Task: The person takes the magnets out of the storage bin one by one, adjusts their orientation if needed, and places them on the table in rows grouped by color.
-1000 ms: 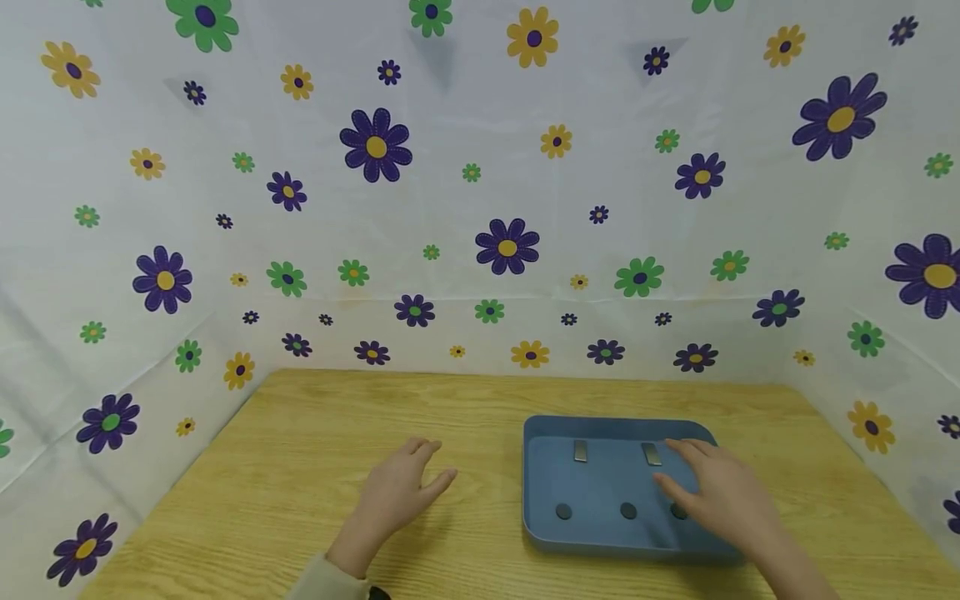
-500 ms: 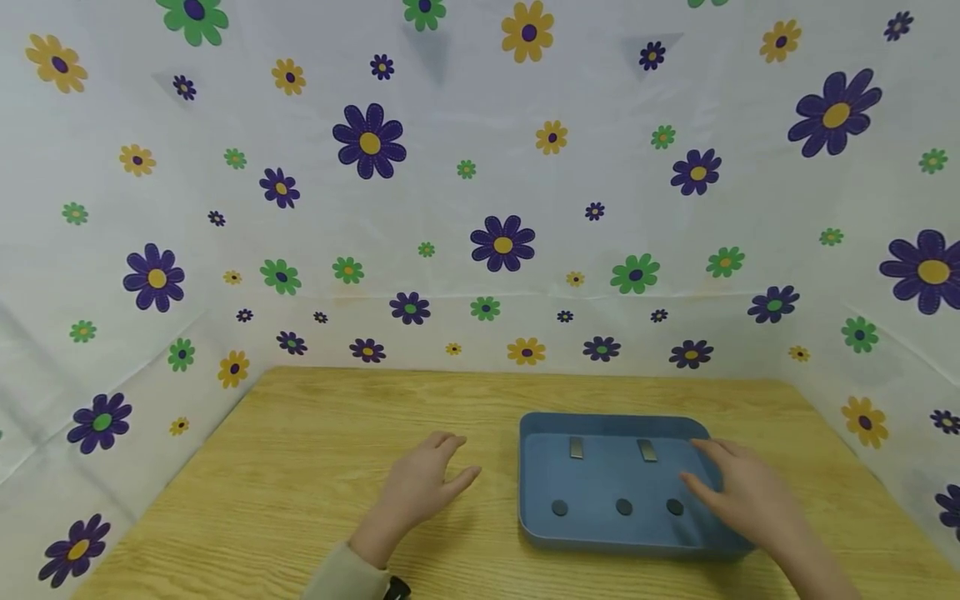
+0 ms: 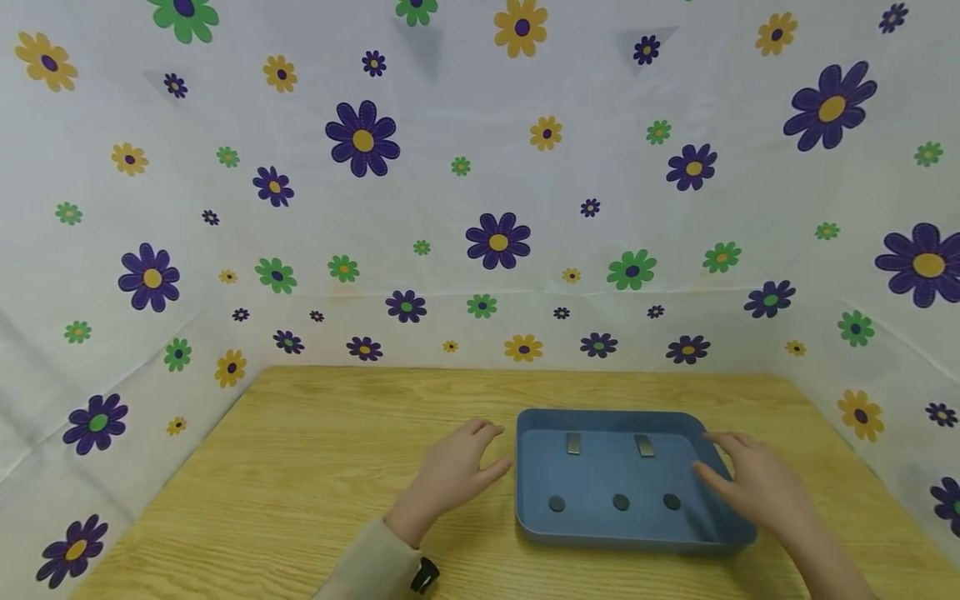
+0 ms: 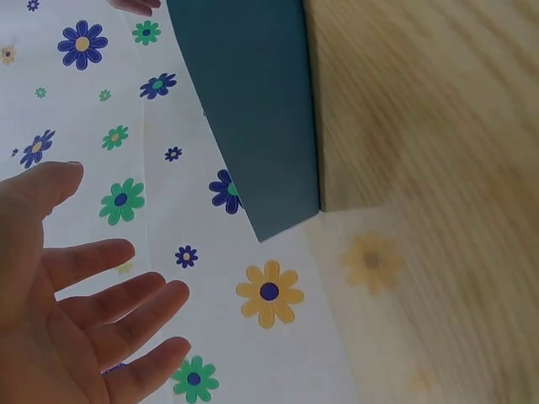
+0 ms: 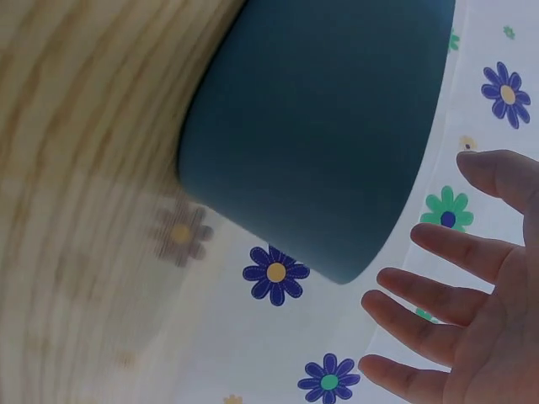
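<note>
A shallow blue tray (image 3: 592,536) with rounded corners sits on the wooden table, right of centre. Inside it lie several dark round discs (image 3: 621,502) in a front row and two small silver rectangular pieces (image 3: 573,443) behind. My left hand (image 3: 457,467) hovers just off the tray's left side, fingers spread and holding nothing. At the right end, my right hand (image 3: 761,479) overlaps the rim in the head view, also with nothing in it. Both wrist views show relaxed, parted fingers beside the tray's outer wall (image 4: 253,109); the right wrist view has the wall (image 5: 320,126) near the fingertips.
The wood-grain table (image 3: 337,433) reaches back to a white cloth (image 3: 420,192) printed with purple, green and yellow flowers. That cloth also hangs along the left and right sides. A dark band (image 3: 425,575) shows at my left wrist, below a pale sleeve (image 3: 375,562).
My left hand has moved right, up to the tray's left side. My right hand has drawn back to the right, from over the tray to its right end, uncovering the rightmost disc.
</note>
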The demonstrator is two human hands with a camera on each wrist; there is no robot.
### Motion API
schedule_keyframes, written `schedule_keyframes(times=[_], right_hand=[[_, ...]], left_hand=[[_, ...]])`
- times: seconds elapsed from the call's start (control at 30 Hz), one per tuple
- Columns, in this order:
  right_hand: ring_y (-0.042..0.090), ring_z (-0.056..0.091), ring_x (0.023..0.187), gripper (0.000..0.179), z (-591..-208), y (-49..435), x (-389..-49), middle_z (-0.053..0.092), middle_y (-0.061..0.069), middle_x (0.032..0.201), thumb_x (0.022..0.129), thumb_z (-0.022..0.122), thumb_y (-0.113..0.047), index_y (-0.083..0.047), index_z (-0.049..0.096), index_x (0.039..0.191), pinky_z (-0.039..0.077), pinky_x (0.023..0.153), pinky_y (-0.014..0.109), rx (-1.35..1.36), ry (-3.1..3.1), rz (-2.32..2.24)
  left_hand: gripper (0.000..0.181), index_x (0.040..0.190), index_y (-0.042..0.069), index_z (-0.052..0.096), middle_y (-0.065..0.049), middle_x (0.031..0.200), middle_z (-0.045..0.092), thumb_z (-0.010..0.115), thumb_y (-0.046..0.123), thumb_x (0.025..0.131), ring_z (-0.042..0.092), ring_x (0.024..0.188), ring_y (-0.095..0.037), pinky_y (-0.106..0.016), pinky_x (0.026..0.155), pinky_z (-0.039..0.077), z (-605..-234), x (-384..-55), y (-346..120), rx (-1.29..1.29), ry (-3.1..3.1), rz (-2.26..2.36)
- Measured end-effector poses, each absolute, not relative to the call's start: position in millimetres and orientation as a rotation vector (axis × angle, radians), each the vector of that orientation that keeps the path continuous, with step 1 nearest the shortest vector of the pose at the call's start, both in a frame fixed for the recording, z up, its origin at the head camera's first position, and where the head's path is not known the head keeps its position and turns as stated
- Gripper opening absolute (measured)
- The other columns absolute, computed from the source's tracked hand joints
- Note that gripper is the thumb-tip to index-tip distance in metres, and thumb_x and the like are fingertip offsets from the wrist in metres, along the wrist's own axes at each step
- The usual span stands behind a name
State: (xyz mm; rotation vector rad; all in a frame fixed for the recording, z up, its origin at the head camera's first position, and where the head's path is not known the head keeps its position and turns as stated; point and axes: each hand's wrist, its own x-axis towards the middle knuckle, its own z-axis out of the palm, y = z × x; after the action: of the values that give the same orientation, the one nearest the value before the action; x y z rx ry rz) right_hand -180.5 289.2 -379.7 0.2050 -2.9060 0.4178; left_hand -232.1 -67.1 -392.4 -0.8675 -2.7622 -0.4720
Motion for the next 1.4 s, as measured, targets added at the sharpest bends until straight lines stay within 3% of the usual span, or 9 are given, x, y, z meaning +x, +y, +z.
schedule_keyframes(times=[0.33, 0.57, 0.93, 1.4], right_hand=[[0.050, 0.047, 0.094, 0.060, -384.7, 300.3, -184.4, 0.049, 0.034, 0.109, 0.080, 0.061, -0.042, 0.007, 0.053, 0.113, 0.040, 0.069, 0.056, 0.187, -2.898, 0.484], [0.046, 0.050, 0.093, 0.048, -389.9, 303.9, -187.6, 0.049, 0.032, 0.110, 0.079, 0.065, -0.029, 0.006, 0.055, 0.112, 0.042, 0.070, 0.053, 0.224, -2.912, 0.516], [0.047, 0.048, 0.096, 0.046, -397.6, 309.3, -189.9, 0.048, 0.033, 0.111, 0.079, 0.065, -0.025, 0.007, 0.055, 0.110, 0.041, 0.073, 0.054, 0.258, -2.945, 0.571], [0.041, 0.054, 0.087, 0.045, -403.7, 321.2, -194.5, 0.051, 0.031, 0.106, 0.076, 0.068, -0.014, 0.013, 0.053, 0.108, 0.046, 0.069, 0.045, 0.471, -3.039, 0.718]], left_hand=[[0.043, 0.116, 0.009, 0.056, -0.005, 0.110, 0.054, 0.051, 0.041, 0.088, 0.057, 0.089, -0.015, -0.027, 0.072, 0.048, -391.5, -249.6, -33.0, -0.950, -2.699, -0.521], [0.042, 0.117, 0.009, 0.056, -0.005, 0.114, 0.053, 0.051, 0.040, 0.088, 0.054, 0.099, -0.016, -0.028, 0.079, 0.045, -395.8, -262.4, -12.0, -0.993, -2.725, -0.549], [0.039, 0.114, 0.004, 0.056, -0.007, 0.107, 0.055, 0.058, 0.031, 0.086, 0.055, 0.092, -0.017, -0.023, 0.071, 0.045, -409.6, -279.4, 14.7, -1.021, -2.837, -0.827], [0.040, 0.116, 0.011, 0.056, -0.001, 0.114, 0.054, 0.062, 0.033, 0.083, 0.052, 0.100, -0.012, -0.025, 0.080, 0.043, -417.1, -297.2, 34.6, -0.989, -2.988, -0.583]])
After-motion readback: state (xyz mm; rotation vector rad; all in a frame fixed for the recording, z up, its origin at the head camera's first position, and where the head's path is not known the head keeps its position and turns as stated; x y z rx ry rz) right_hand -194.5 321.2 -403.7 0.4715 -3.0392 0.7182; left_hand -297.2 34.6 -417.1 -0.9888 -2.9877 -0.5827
